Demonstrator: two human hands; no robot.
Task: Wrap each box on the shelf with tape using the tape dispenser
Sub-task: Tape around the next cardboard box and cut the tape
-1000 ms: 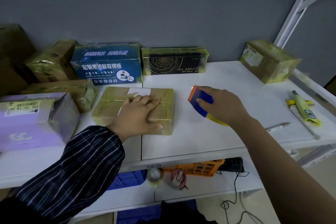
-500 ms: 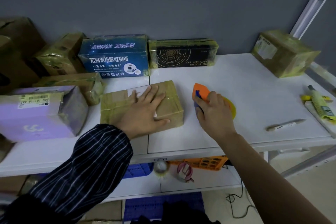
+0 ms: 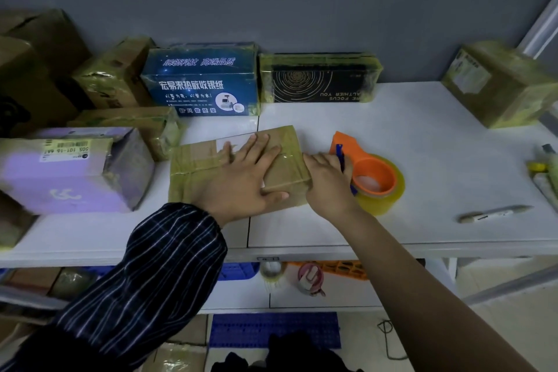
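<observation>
A: In the head view, you're pressing your left hand (image 3: 241, 181) flat, fingers spread, on top of the flat brown cardboard box (image 3: 193, 166), which is lying near the front of the white shelf (image 3: 422, 142).

B: And your right hand (image 3: 327, 181) is curling round the orange plastic tape dispenser (image 3: 367, 160). You're holding it just beside the box's right end, and your knuckles seem to be touching that end.

A: So I'd say you're starting a strip at that end. Next you're going to need to stick the tape's free end down and draw the dispenser leftward across the top, with the flat hand stopping the box from sliding.

B: The yellowish translucent tape roll (image 3: 386, 199) is looking glossy and slick. The cardboard is already showing shiny, wrinkled bands, so it's looking partly wrapped.

A: Behind it, the blue printed carton (image 3: 205, 81) and the black box with gold rings (image 3: 317, 78) are gleaming under film too.
</observation>
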